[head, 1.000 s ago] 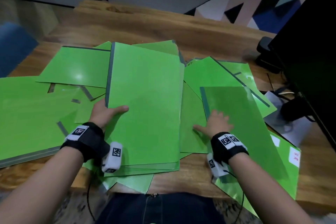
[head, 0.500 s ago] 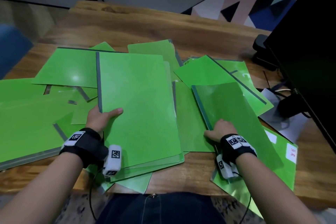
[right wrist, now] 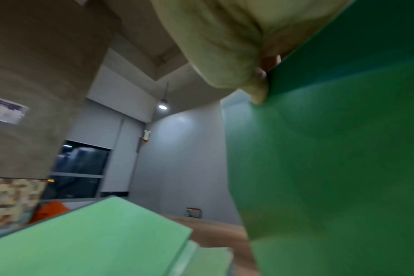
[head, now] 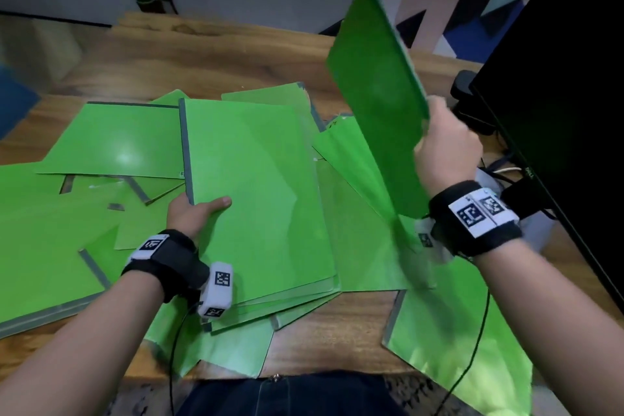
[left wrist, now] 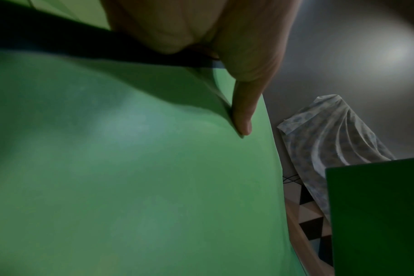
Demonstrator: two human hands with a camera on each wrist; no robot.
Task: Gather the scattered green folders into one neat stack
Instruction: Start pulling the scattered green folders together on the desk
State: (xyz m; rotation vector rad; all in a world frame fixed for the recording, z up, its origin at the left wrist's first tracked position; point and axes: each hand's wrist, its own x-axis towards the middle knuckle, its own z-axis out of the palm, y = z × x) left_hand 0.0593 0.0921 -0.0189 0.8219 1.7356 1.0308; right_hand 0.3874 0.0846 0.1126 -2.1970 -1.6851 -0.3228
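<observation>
Gripping a single green folder by its lower edge, the right hand holds it raised and steeply tilted above the right side of the wooden table; the right wrist view shows the fingers curled round that folder's edge. The left hand clasps the near left corner of a partly squared pile of folders lying in the middle of the table, thumb on top and the other fingers hidden beneath. In the left wrist view the thumb presses on the top sheet. More green folders lie scattered and overlapping to the left, behind the pile and to the right, some hanging over the near table edge. A black monitor stands at the right, with cables at its foot. Both wrists wear black bands with marker tags.
</observation>
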